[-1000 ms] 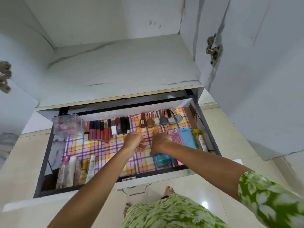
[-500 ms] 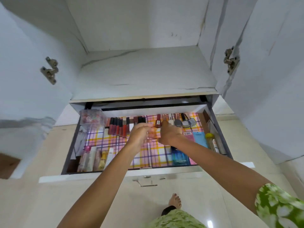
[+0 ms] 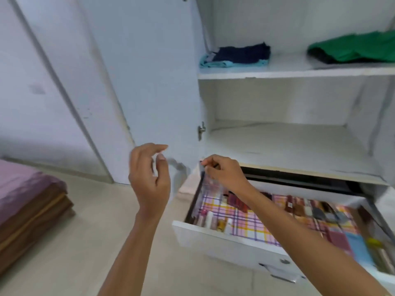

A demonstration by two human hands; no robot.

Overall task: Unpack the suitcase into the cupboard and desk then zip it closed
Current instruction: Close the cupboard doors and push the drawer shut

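The cupboard (image 3: 299,71) fills the right of my view, white, doors swung open, with two shelves over a pulled-out drawer (image 3: 235,238). The drawer is long side to side and juts toward me at a slant, its white front lowest with a metal handle (image 3: 280,274) hanging off it. Its floor has a plaid liner (image 3: 245,221) in pink, yellow and purple. A row of small cosmetic bottles and tubes lies along the back, more tubes stand at the near left corner, and blue and pink flat packs sit at the right end; all this is blurred, so I can't name each piece. On the top shelf I see a folded navy-and-teal pile (image 3: 237,55) and, well apart to its right, a folded green garment (image 3: 352,49); the shelf under it is bare white board. My right hand (image 3: 224,173) hovers over the drawer's back left corner, fingers curled with the tips together, seemingly pinching something small and dark that I can't identify. My left hand (image 3: 149,178) is raised beside the open door (image 3: 139,82), fingers loosely bent, holding nothing. At far left sits a bed (image 3: 27,201) with a mauve cover.
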